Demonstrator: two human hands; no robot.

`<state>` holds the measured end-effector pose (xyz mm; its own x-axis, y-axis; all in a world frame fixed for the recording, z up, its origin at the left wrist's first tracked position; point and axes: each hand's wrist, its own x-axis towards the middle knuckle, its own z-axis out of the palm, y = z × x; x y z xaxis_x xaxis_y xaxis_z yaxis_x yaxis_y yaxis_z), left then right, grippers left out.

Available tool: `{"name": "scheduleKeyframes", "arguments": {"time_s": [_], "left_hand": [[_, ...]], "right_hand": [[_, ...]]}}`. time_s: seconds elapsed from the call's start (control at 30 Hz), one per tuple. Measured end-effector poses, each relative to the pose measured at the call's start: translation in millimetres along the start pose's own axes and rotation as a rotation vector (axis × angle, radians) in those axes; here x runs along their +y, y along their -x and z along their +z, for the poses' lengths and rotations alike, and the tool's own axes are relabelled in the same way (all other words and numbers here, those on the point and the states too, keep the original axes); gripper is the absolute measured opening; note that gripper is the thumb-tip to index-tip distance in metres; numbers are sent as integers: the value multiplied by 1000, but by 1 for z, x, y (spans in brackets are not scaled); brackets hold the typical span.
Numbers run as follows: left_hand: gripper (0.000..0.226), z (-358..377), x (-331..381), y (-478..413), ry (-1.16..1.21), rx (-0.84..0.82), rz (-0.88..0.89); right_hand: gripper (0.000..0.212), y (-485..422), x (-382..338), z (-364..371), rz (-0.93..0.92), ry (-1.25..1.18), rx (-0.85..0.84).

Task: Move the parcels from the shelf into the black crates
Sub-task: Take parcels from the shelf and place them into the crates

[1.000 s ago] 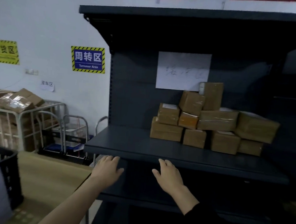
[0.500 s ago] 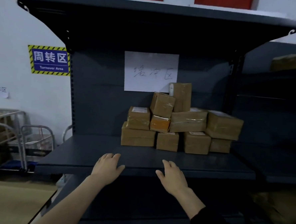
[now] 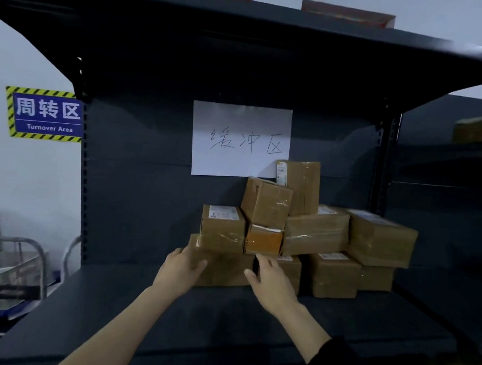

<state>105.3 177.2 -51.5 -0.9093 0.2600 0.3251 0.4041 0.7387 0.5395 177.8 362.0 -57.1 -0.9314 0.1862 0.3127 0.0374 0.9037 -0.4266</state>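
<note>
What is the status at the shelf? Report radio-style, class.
Left hand, right hand: open, flanking bottom-left parcel. Parcel on shelf, not lifted. Labelled parcel stacked on top.

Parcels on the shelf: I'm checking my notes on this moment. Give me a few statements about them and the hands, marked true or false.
1. The left hand touches the bottom-left parcel. True.
2. A hand holds a parcel in the air. False: the right hand reaches to that parcel's right end; nothing is lifted.
3. A white sheet hangs on the back panel above the pile. True.
4. Only one parcel is there. False: several are stacked on the shelf.
</note>
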Motion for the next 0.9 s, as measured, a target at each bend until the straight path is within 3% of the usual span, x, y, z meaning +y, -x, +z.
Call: {"name": "scheduleKeyframes", "arguments": {"time_s": [0.23, 0.53, 0.63, 0.73, 0.83, 0.9], "left_hand": [[59, -6, 3, -72, 417, -5, -173], [47, 3, 4, -109, 769, -84, -269], [44, 6, 5, -98, 773, -58, -238], [40, 7, 3, -70, 815, 3, -147], [39, 8, -8, -43, 842, 66, -70], [42, 5, -20, -31, 845, 123, -55]], "right_hand": [[52, -65, -30, -5, -1, -133, 129], [55, -94, -36, 12, 19, -225, 185], [58, -91, -34, 21, 52, -361, 241], [50, -83, -31, 25, 100, -577, 169], [32, -74, -33, 31, 11, -595, 97], [33, -69, -40, 36, -41, -600, 98]]}}
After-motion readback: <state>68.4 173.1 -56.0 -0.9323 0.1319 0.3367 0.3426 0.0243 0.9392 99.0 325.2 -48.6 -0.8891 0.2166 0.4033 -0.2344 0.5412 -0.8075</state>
